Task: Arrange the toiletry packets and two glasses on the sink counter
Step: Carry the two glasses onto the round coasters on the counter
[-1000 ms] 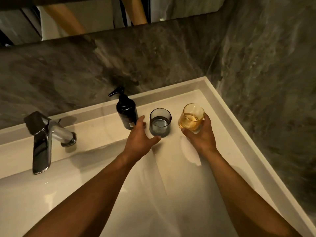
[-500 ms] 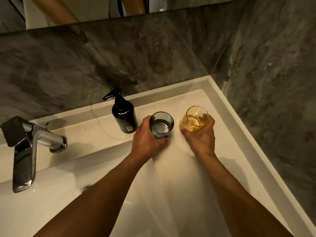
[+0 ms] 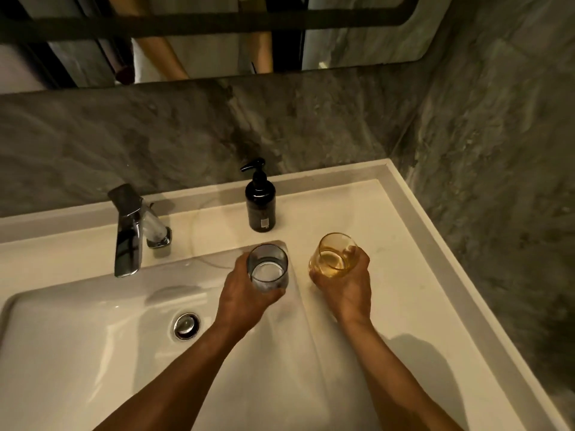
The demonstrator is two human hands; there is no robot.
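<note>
Smoky grey glass tumbler [image 3: 268,269] is in my left hand [image 3: 245,293] right now, fingers wrapped around its lower half, thumb on the near side. It sits over the back right corner of the basin, right where the bowl meets the flat ledge, and I honestly can't tell if its base is touching anything or if it's lifted. My left forearm comes up from the bottom edge of the white ceramic sink counter [image 3: 429,241] and crosses over the bowl.

My right hand [image 3: 347,287] is curled around the amber round glass tumbler [image 3: 334,256], cupping it from below and the right side, fingertips showing through the glass. That one is tipped a bit toward me and to the left, over the flat right-hand part of the counter, near the grey one but not touching it. Right forearm runs along the right side of the counter.

Count: two glasses, one in each hand. One black pump soap bottle [image 3: 260,203] standing upright toward the back edge, just behind both glasses. One chrome faucet [image 3: 132,231] at the back edge, left of the bottle, spout pointing over the bowl. One round metal drain [image 3: 186,325] in the basin, left of my left wrist.
</note>
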